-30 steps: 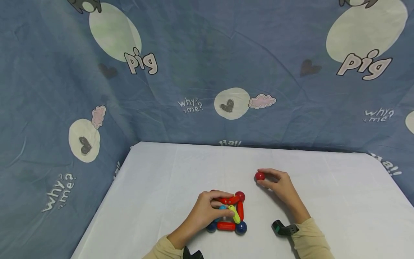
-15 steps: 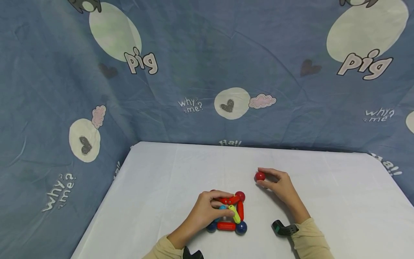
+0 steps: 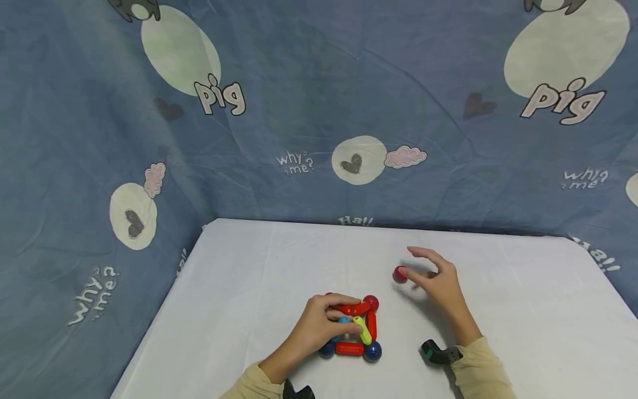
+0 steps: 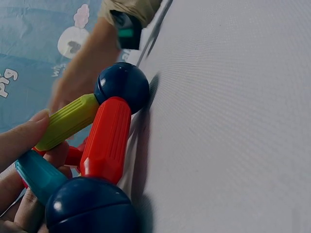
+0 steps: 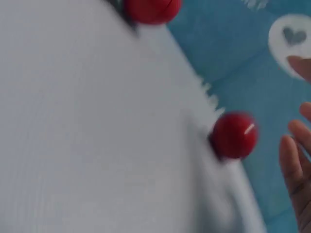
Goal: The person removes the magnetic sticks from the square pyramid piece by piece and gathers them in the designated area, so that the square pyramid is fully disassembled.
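Observation:
My left hand [image 3: 316,324] holds a toy frame of magnetic rods and balls low over the table. Its thumb presses the yellow-green rod [image 4: 68,121], and its fingers curl by the light-blue rod [image 4: 41,174]. Along the near side, a red rod [image 3: 349,348] joins a dark blue ball [image 3: 372,351] to another at the left. A red ball [image 3: 370,302] marks the far right corner; the far left corner is mostly behind the hand. Beyond the frame, a loose red ball [image 5: 235,135] lies on the table. My right hand [image 3: 438,280] is beside it, fingers spread, its thumb overlapping the ball in the head view.
A white cloth covers the table [image 3: 538,310]. Behind and to the left hangs a blue printed curtain [image 3: 299,100]. A black device [image 3: 438,353] is strapped to the right wrist, and another [image 3: 298,391] shows by the left sleeve.
My right hand has let go of the loose red ball; its fingers have spread and lifted away to the right. The left hand and the frame have kept their place.

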`<state>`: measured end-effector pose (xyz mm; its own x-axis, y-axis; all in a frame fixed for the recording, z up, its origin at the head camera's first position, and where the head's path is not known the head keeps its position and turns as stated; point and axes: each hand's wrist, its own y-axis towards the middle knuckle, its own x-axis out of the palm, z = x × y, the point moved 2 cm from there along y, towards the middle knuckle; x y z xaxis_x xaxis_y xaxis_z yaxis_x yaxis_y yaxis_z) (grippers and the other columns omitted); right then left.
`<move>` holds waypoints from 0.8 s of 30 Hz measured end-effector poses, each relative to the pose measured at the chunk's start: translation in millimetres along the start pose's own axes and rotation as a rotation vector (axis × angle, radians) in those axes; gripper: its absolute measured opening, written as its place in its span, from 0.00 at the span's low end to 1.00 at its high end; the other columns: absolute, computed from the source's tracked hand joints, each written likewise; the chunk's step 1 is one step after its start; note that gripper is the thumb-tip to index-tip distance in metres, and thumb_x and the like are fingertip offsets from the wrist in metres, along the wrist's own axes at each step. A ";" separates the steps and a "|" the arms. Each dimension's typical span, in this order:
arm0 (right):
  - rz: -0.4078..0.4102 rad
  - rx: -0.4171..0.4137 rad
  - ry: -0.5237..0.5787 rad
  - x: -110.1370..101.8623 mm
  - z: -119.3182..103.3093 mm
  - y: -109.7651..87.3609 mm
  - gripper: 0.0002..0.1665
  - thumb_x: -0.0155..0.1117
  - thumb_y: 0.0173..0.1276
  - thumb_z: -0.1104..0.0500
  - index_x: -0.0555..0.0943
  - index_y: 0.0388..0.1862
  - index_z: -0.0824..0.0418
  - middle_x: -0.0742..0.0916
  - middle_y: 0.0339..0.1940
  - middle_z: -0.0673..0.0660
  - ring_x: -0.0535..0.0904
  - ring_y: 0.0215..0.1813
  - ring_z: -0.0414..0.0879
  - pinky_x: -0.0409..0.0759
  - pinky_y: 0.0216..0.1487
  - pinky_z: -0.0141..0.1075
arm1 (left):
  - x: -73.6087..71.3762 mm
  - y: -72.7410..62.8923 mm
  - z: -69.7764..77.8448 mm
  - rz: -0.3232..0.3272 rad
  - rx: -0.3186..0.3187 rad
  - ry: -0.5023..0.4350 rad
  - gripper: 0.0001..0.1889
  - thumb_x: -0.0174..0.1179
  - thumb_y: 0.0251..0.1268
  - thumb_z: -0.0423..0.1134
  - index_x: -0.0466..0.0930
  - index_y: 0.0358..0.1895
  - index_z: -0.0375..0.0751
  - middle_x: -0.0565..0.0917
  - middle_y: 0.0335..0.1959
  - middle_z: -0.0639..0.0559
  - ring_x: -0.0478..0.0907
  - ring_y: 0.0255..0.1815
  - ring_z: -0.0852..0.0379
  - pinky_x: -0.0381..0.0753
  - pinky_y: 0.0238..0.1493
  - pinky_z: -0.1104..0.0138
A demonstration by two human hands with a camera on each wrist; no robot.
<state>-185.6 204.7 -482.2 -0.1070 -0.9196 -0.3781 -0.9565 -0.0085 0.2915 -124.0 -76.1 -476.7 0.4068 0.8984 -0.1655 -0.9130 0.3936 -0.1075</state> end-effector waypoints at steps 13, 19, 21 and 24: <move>-0.519 -0.182 -0.125 42.0 -29.8 -51.8 0.59 0.87 0.48 0.41 0.70 0.78 0.50 0.75 0.76 0.51 0.75 0.70 0.43 0.82 0.63 0.42 | -0.9 0.5 -0.5 0.020 0.041 0.030 0.23 0.79 0.55 0.38 0.88 0.56 0.42 0.85 0.56 0.41 0.91 0.45 0.54 0.86 0.43 0.72; -0.610 -0.110 -0.137 49.8 -22.2 -57.4 0.64 0.85 0.47 0.35 0.65 0.81 0.49 0.70 0.80 0.47 0.71 0.77 0.50 0.74 0.72 0.57 | -4.3 3.4 -1.6 0.031 0.053 0.034 0.25 0.78 0.56 0.39 0.86 0.59 0.41 0.85 0.58 0.43 0.90 0.48 0.54 0.86 0.45 0.73; -0.605 -0.105 -0.134 52.1 -20.8 -58.0 0.64 0.85 0.47 0.35 0.65 0.80 0.49 0.70 0.80 0.47 0.70 0.78 0.51 0.71 0.73 0.61 | -7.2 4.0 -1.0 0.029 0.067 0.052 0.27 0.78 0.56 0.39 0.85 0.61 0.39 0.85 0.59 0.43 0.90 0.47 0.55 0.85 0.45 0.74; -0.586 -0.091 -0.138 55.0 -19.4 -58.4 0.63 0.85 0.47 0.35 0.66 0.80 0.48 0.71 0.79 0.46 0.70 0.78 0.52 0.69 0.73 0.62 | -14.3 1.8 2.1 0.041 0.104 0.123 0.32 0.79 0.54 0.40 0.82 0.64 0.39 0.84 0.60 0.43 0.90 0.45 0.58 0.85 0.45 0.74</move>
<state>-130.4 147.1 -502.9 0.3903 -0.6921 -0.6071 -0.8405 -0.5371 0.0720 -131.5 -87.8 -472.4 0.3639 0.8861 -0.2869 -0.9247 0.3806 0.0024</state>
